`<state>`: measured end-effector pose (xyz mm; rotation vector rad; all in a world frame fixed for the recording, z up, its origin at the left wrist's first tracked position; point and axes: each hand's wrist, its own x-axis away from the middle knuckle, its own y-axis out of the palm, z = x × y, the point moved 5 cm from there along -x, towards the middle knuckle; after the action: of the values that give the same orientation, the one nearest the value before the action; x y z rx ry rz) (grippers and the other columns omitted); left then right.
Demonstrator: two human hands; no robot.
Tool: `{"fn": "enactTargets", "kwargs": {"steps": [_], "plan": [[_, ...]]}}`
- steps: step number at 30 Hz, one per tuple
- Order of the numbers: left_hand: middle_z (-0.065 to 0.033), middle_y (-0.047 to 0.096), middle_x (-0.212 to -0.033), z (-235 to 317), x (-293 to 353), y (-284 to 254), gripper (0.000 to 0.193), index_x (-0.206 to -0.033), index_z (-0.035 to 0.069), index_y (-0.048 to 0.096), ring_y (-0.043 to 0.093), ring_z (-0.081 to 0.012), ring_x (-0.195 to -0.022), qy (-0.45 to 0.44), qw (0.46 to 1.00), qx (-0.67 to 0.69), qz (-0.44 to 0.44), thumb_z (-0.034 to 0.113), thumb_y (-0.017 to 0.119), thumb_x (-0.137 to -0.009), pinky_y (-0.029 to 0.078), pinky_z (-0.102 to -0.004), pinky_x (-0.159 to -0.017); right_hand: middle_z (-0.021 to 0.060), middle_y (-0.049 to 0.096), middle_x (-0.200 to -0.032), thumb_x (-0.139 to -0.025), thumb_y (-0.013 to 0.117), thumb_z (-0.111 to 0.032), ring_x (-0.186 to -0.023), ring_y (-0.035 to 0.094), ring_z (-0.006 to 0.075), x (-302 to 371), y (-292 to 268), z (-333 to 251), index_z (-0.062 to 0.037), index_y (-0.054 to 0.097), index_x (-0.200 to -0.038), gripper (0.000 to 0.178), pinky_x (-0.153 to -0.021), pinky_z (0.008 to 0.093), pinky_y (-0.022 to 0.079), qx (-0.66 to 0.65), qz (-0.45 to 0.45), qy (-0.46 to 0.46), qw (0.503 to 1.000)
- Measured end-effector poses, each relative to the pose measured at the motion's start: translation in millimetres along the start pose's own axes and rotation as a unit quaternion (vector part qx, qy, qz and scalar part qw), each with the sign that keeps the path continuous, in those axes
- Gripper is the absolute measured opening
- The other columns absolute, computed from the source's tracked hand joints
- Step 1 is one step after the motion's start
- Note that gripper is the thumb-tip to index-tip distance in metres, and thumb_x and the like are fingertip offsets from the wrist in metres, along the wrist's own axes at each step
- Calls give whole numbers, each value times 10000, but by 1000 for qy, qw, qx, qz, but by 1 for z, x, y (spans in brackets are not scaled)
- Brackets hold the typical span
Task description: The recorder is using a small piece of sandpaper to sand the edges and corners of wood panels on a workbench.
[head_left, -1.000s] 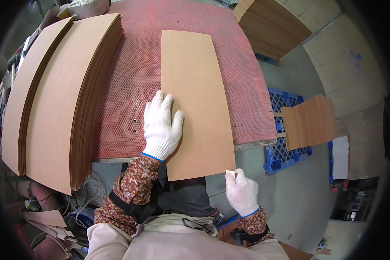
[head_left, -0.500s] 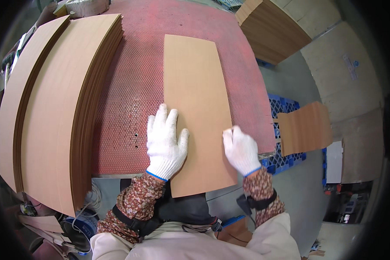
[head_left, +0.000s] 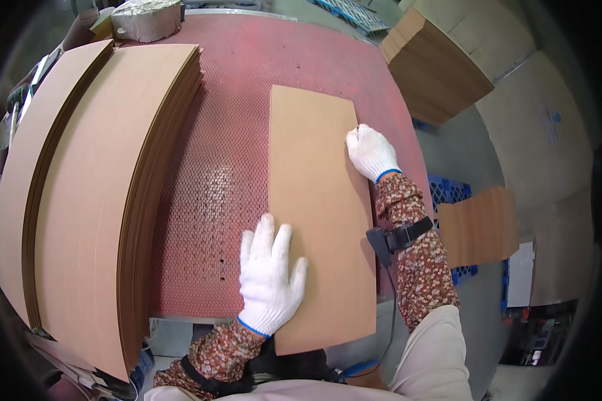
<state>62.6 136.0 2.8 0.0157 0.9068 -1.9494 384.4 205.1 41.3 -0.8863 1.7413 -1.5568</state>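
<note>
Even, fairly bright light falls across the bench (head_left: 247, 60), with a pale patch of glare on its red mesh, inward from the left edge. A silvery wrapped roll (head_left: 147, 21) glints at the far left corner. A narrow shadow hugs the right edge of the sheet (head_left: 321, 220). Fisheye distortion bows the stacked boards (head_left: 90, 200) along the bench's left edge; black vignetting closes the corners, and detail softens toward the rim.

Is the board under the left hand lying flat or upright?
Flat: the board lies broad face up on the red table, near end overhanging.
</note>
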Motion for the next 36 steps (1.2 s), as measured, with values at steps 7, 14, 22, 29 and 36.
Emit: {"fn": "enactTargets", "kwargs": {"steps": [7,14,22,29,36], "plan": [[-404,493,-1531,24,41,-4,745,-1485,-21,538,516,-592,-1348,-11,1000,-2,-17,68,831,-805,372,-643,-1202,306,723,-1261,-1065,441,-367,-1190,691,486,-31,1,12,19,702,-1199,485,-1020,594,546,10,4,-24,1000],[-395,523,-1504,34,75,-7,745,-1447,-25,579,555,-590,-1283,-15,1000,5,-1,43,850,-756,416,-647,-1155,293,720,-1276,-1051,447,-356,-1230,676,472,-64,17,14,11,712,-1230,487,-1069,567,531,28,-15,-44,999],[-381,537,-1502,46,75,6,703,-1433,-18,601,573,-565,-1305,-11,999,41,19,44,847,-777,417,-640,-1168,314,712,-1265,-1050,452,-329,-1212,674,490,-109,43,52,26,746,-1126,468,-1044,553,545,316,-70,-283,903],[-345,550,-1508,32,52,16,650,-1430,7,606,554,-552,-1345,-7,998,40,46,54,823,-819,408,-610,-1198,306,718,-1261,-1065,435,-360,-1200,681,491,-55,11,41,2,716,-1199,478,-1032,580,544,58,-23,-52,997],[-308,538,-1530,23,60,16,598,-1418,27,605,519,-561,-1349,-24,998,42,47,71,799,-855,431,-586,-1184,282,746,-1170,-1089,432,-398,-1111,709,485,74,7,32,-37,685,-1159,447,-966,592,556,23,-11,-17,1000]]}}
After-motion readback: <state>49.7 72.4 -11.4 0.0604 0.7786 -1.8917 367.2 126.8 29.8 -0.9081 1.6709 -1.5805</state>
